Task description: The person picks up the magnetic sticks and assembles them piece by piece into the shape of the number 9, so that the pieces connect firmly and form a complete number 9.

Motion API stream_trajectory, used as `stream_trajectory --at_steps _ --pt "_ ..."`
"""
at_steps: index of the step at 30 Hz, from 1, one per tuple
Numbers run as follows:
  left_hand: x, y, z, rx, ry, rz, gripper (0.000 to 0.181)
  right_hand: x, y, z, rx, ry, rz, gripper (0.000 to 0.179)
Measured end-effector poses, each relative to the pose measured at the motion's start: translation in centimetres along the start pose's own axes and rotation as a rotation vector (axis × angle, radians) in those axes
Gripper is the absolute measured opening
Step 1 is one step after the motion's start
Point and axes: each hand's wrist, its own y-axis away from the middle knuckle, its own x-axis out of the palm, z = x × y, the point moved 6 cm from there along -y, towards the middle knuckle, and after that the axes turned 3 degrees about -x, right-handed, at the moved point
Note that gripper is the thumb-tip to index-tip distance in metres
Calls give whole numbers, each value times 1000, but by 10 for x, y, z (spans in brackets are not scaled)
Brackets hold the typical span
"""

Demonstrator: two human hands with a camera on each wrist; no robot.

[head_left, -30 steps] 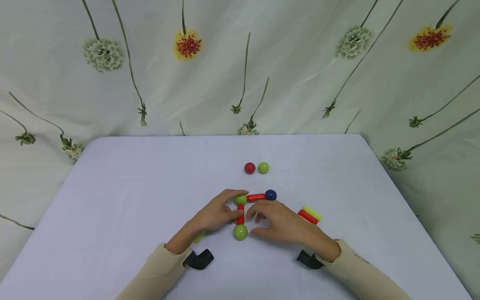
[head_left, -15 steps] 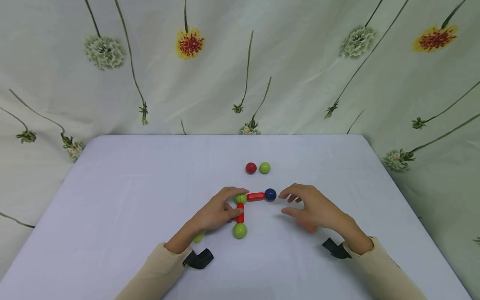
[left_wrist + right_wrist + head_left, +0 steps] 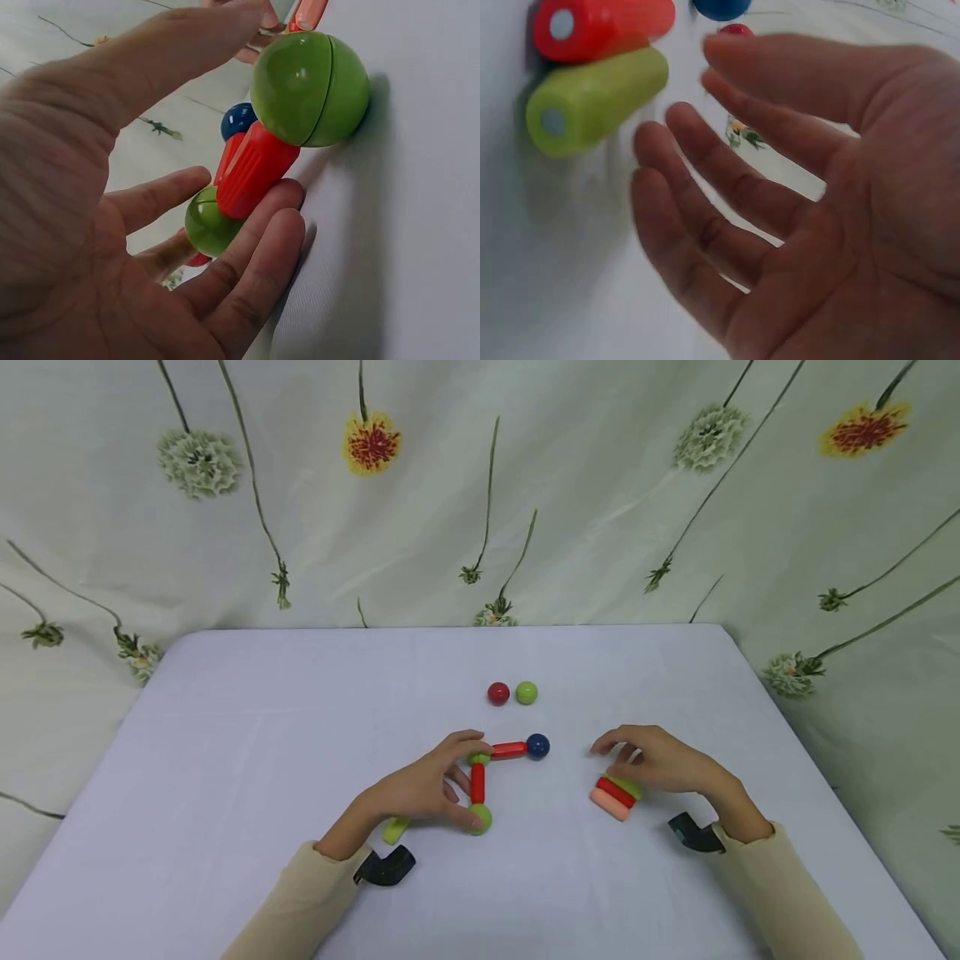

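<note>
Over the worktop [image 3: 300,710], left hand [image 3: 423,781] spanned green balls [image 3: 322,94] — right hand [image 3: 667,762] hung by a lime rod [image 3: 630,789] (all fingers relaxed)

Red rod [image 3: 255,172] between two green balls [image 3: 311,88]

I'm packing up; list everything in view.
Green balls: 3, green, two linked, one loose
Red ball: 1, red, beside loose green
Blue ball: 1, blue, linked end
Red rods: 3, red, two linked, one loose
Lime rod: 1, lime, beside loose red
Pink rod: 1, pink, same group
Lime piece: 1, lime, left, partly hidden
Table: 1, white, beneath
Floral cloth: 1, pale, behind
Wrist devices: 2, black, wrists
Sleeves: 2, beige, forearms
Left hand: 1, bare, at linked pieces
Right hand: 1, bare, near loose rods
</note>
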Motion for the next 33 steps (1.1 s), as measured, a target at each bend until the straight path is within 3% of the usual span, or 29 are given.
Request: stream_trajectory --at_steps 8,13,19,25,33 --pt "2 2 -1 11 -46 19 82 1 5 -8 78 -7 124 31" --pt "2 3 -1 11 -60 21 83 2 5 -8 123 -2 150 25" --pt "3 1 -1 8 -69 9 77 0 4 -8 120 46 109 17" --pt "4 1 0 -20 -95 -17 65 3 -3 -7 77 116 46 18" --pt "4 -1 1 -26 -129 -21 63 1 -4 -4 66 144 -39 21"
